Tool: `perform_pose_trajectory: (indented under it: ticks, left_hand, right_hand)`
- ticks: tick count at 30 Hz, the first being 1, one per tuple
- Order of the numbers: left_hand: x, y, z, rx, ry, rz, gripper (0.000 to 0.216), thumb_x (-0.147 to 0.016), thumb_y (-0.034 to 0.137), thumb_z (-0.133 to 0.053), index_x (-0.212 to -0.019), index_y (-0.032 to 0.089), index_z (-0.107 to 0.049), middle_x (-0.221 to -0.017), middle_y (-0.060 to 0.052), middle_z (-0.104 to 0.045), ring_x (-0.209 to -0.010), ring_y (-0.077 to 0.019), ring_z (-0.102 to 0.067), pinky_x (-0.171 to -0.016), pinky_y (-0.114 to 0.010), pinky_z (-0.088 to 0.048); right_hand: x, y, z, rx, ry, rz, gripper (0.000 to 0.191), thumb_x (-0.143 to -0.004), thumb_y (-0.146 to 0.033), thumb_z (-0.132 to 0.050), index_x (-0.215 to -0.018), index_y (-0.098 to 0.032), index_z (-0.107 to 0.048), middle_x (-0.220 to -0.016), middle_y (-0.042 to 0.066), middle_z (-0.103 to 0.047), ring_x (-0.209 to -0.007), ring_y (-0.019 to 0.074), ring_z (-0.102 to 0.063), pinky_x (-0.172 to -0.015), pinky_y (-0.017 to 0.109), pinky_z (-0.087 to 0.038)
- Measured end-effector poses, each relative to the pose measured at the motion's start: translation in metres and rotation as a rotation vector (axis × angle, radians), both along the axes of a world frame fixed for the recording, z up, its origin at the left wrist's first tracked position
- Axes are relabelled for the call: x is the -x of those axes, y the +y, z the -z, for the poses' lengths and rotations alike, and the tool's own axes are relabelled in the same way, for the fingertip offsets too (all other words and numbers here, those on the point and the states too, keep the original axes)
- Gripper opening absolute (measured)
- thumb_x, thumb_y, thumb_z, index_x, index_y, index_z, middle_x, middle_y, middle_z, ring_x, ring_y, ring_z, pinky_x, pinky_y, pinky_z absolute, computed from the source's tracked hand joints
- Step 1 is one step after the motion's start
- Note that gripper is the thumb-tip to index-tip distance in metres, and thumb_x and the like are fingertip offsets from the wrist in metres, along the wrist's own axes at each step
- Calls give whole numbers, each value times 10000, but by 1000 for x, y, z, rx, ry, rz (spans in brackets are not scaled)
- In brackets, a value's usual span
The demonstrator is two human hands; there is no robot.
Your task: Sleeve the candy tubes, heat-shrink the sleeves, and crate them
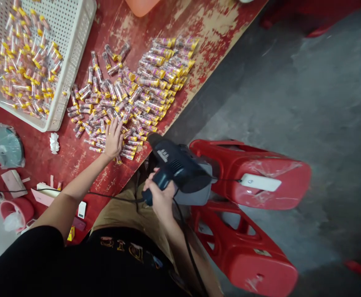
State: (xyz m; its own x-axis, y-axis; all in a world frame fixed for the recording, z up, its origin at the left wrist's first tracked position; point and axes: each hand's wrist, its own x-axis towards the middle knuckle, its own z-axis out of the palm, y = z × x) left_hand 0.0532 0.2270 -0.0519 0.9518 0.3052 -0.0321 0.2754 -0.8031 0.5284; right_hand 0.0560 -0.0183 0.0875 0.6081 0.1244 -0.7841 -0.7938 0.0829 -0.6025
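My right hand (161,194) is wrapped round the handle of a dark heat gun or hair dryer (180,163); which of the two I cannot tell. Its nozzle points toward the table's edge, near many small clear tubes (149,82) with yellow caps. These tubes lie close together, some in slanting rows along the edge, others scattered behind. My left hand (114,138) rests on the near tubes with its fingers stretched out, gripping none that I can see. A white perforated basket (71,62) at the far left holds more yellow-capped tubes (28,70).
The worn red table (217,24) ends in a diagonal edge. Beside it stand red plastic stools (263,264), one with a white phone-like device (260,182) on top. A black cord (112,196) crosses before my body. A pink bin (17,212) and a crumpled tissue (54,143) are at left.
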Motion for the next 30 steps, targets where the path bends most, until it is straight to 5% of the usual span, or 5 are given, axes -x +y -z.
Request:
perform_pose_trajectory:
  ticks: [2, 6, 13, 27, 30]
  left_hand:
    - [-27, 4, 1, -6, -10, -38, 681, -1054, 550, -160, -1641, 212, -224, -1737, -125, -146, -1619, -238, -49, -1301, -499, -31]
    - [-63, 14, 2, -21, 4, -66, 754, -1016, 643, -228, -1644, 224, -224, -1741, -116, -125, -1619, -279, -38, -1296, -533, 15]
    - [-45, 44, 5, -24, -39, -220, 723, -1035, 606, -166, -1647, 224, -203, -1733, -132, -161, -1618, -256, -75, -1293, -542, -14]
    - [-36, 49, -2, 10, -29, -127, 673, -1054, 547, -143, -1650, 238, -191, -1735, -118, -158, -1618, -240, -69, -1294, -523, -28]
    - [-60, 43, -2, -10, -56, -76, 667, -1053, 548, -159, -1649, 250, -196, -1740, -106, -142, -1620, -240, -26, -1293, -538, -13]
  right_hand:
    - [-23, 14, 5, -66, -87, 61, 459, -660, -214, -747, -1065, -240, -533, -748, -102, -587, -494, 63, -528, -504, 221, -473]
    - [-48, 39, 3, -197, -135, -73, 320, -670, -204, -728, -938, -219, -553, -728, -85, -609, -476, 69, -526, -483, 228, -465]
    - [-53, 62, 7, -159, -214, -98, 298, -673, -181, -704, -931, -210, -558, -709, -81, -606, -481, 72, -519, -505, 231, -472]
    - [-48, 51, -6, -120, -120, -174, 342, -646, -190, -717, -957, -192, -576, -715, -79, -612, -466, 75, -527, -463, 228, -471]
    - [-52, 52, -10, -99, -138, -58, 389, -641, -192, -734, -992, -199, -568, -722, -81, -612, -477, 76, -534, -486, 235, -474]
